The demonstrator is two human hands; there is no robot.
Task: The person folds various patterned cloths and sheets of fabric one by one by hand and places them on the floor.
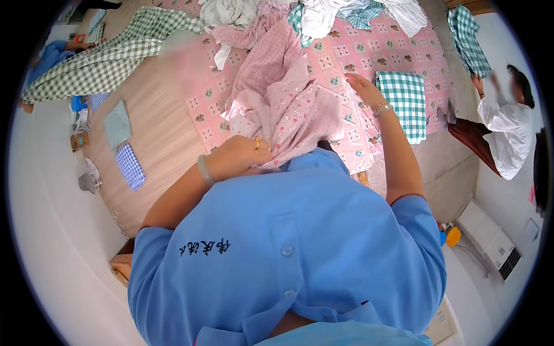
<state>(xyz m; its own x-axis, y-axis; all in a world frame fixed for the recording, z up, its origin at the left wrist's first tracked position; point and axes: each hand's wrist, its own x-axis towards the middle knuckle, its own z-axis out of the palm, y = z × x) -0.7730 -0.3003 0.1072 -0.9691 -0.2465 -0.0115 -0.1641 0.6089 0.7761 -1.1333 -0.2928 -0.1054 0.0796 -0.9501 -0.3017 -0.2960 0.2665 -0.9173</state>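
A long, crumpled pink heart-print cloth (pixel 283 109) stretches from the front edge of the table toward the back. My left hand (pixel 242 154), with a ring on one finger, is closed around its near end close to my body. To the right, my right hand (pixel 366 92) hovers over or rests on the pink patterned table cover (pixel 363 49); I cannot tell whether it touches. Its fingers are stretched out and hold nothing. Just beyond that hand lies a folded green-and-white checked cloth (pixel 401 104).
Rumpled white cloths (pixel 323 17) are heaped at the back. A green checked cloth (pixel 109 60) spans the left, partly held by another person (pixel 49 57). A person in white (pixel 508 132) holds a checked cloth (pixel 467 37) at right. Blue checked cloth (pixel 130 167) lies on the wooden surface.
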